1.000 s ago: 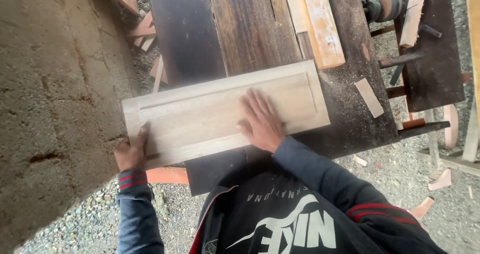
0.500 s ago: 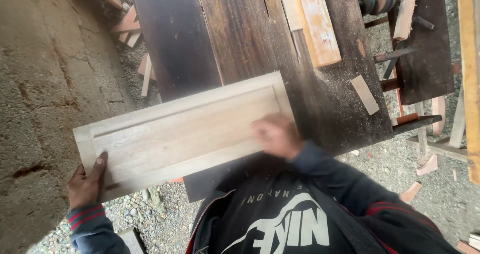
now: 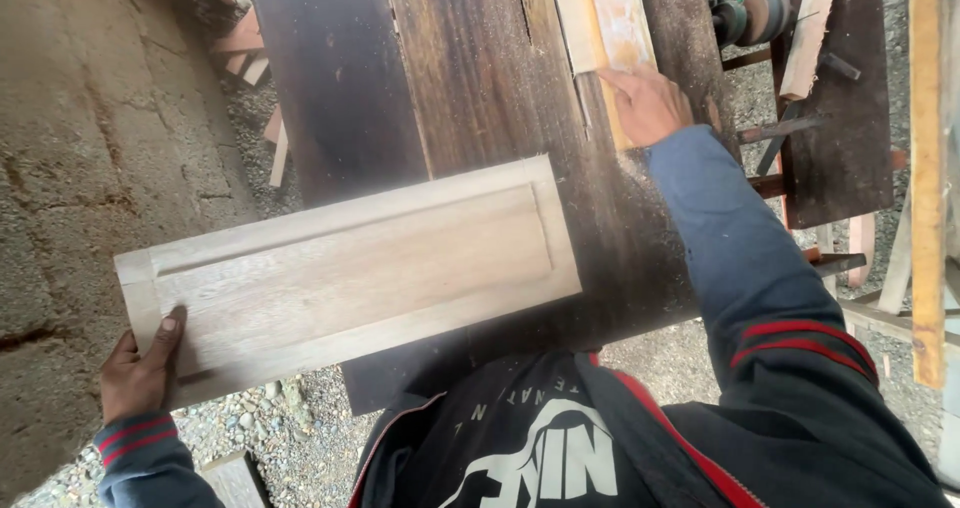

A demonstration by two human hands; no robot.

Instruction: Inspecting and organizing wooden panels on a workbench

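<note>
On the near left edge of the dark plank table (image 3: pixel 480 88) lies a pale wooden panel door (image 3: pixel 350 273), a framed rectangle with a recessed middle field, tilted so that its left end juts well past the table over the gravel ground (image 3: pixel 270 408) beside a rough concrete wall (image 3: pixel 90 168). That overhanging end is gripped by the left hand (image 3: pixel 140 368), thumb laid on the top face at the near left corner and fingers closed underneath, so the hand is clamped on the panel's edge. The right hand (image 3: pixel 650 98) is far off on the table, fingers spread flat and together on a light wooden strip (image 3: pixel 615 28) that lies along the planks; it presses rather than grasps. The panel looks stiff and moderately light, dry bare wood with enough grain to give friction, though dust may make it slide on the planks. Held by one corner it will want to lever downward, so a grip on the long frame rails, near the middle, seems steadier than on the thin recessed field. Compared with half a second ago, the right hand has left the panel's right end and reached to the far strip, while the left hand has kept its hold on the same corner and the panel sits at much the same angle.
</note>
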